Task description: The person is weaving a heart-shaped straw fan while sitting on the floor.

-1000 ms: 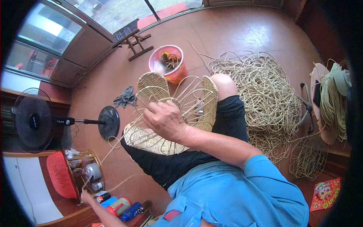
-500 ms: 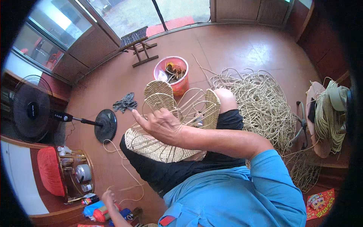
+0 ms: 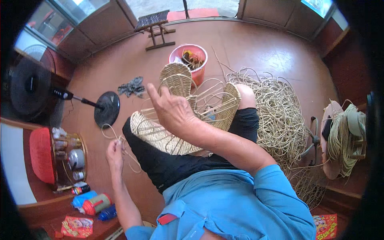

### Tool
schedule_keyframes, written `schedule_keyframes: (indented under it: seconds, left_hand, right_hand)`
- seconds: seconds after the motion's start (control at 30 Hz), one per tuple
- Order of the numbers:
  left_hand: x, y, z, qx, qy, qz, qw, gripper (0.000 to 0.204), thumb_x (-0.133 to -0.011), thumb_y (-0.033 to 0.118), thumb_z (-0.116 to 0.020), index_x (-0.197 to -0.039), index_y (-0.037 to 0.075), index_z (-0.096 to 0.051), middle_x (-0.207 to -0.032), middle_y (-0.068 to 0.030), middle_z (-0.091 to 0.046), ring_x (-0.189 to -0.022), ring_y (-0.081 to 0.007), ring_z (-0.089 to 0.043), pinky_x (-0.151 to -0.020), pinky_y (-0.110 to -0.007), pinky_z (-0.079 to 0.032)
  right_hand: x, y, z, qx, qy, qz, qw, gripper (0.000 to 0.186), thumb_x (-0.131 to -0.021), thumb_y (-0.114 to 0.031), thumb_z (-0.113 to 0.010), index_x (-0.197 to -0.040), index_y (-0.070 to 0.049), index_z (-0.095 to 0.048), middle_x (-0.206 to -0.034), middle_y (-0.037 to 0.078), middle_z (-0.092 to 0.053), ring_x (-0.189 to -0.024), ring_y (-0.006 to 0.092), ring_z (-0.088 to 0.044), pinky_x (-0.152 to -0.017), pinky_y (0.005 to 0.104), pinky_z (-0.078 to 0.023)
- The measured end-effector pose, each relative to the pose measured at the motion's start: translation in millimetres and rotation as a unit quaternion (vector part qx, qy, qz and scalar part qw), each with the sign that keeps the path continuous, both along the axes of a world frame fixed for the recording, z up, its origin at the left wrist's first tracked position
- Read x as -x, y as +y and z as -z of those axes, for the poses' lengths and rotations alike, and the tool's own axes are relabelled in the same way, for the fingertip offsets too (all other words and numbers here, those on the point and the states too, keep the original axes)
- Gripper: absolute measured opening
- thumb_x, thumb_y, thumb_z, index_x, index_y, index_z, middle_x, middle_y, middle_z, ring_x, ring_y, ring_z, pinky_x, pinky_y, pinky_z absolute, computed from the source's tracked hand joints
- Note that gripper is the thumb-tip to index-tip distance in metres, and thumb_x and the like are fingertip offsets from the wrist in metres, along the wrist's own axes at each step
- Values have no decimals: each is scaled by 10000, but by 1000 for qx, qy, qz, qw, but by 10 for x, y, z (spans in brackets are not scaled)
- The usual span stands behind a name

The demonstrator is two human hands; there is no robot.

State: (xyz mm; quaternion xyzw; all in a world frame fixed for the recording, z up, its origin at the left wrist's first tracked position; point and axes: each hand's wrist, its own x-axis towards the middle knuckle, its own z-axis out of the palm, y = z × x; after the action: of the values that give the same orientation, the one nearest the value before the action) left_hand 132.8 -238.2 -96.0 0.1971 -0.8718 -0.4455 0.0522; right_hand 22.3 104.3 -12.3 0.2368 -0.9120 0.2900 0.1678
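Observation:
A woven cord piece (image 3: pixel 160 138) lies across my lap. Its tan lobes are tightly woven, and bare cord loops fan out between them. My right hand (image 3: pixel 175 110) is on its loops, index finger stretched out and the other fingers curled down among the cords; the fingertips are partly hidden. Off to the left, above the floor, my left hand (image 3: pixel 115 155) pinches a thin tan cord (image 3: pixel 132 160), which curls in a loop around the fingertips and hangs down beside my knee.
A big tangle of cord (image 3: pixel 276 116) lies right of my knee. Beyond the woven piece stands a pink bucket (image 3: pixel 202 74) with scraps. A standing fan (image 3: pixel 106 108) and a dark crumpled cloth (image 3: pixel 131 87) are at left. Coiled cord (image 3: pixel 344 136) hangs at far right.
My left hand has risen from the lower left toward my knee, bringing the cord up. My right hand stays at the woven piece, its index finger now pointing more upward. The view has shifted.

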Motion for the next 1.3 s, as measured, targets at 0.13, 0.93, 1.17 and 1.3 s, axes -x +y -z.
schedule_keyframes:
  seconds: [0.13,0.93,1.17,1.3]
  left_hand:
    - [116,48,-65,112,27,25,993,261,-1112,232,-661,-1238,11,-720,-949,-47,-755,-792,-137,-678,-694,-333,-532]
    - [876,2440,-752,212,376,217,876,166,-955,34,-763,-1114,81,-753,-938,-93,-728,-924,-314,-712,-816,-454,-569]
    - [946,2545,-637,222,368,160,888,119,-1003,116,-740,-1112,87,-704,-937,-104,-680,-890,-325,-676,-795,-459,-551]
    - [923,2588,-605,234,397,159,873,143,-963,71,-779,-1093,63,-721,-920,-113,-668,-864,-335,-661,-798,-473,-538]
  right_hand:
    - [23,77,1,23,-13,-6,1000,613,-989,-111,-697,-1561,-37,-490,-1083,211,-680,-833,361,-777,-674,442,-640]
    - [45,1228,-274,432,-202,-123,870,338,-1131,-93,-659,-1447,-21,-563,-1095,70,-770,-1068,134,-713,-922,297,-593]
    - [43,985,-155,405,-109,-129,899,590,-1047,-3,-726,-1588,-106,-514,-1258,116,-784,-1067,177,-777,-955,330,-642]
    - [3,980,-62,182,-6,-65,981,686,-1059,-47,-694,-1687,-125,-429,-1244,149,-815,-899,200,-814,-767,395,-655]
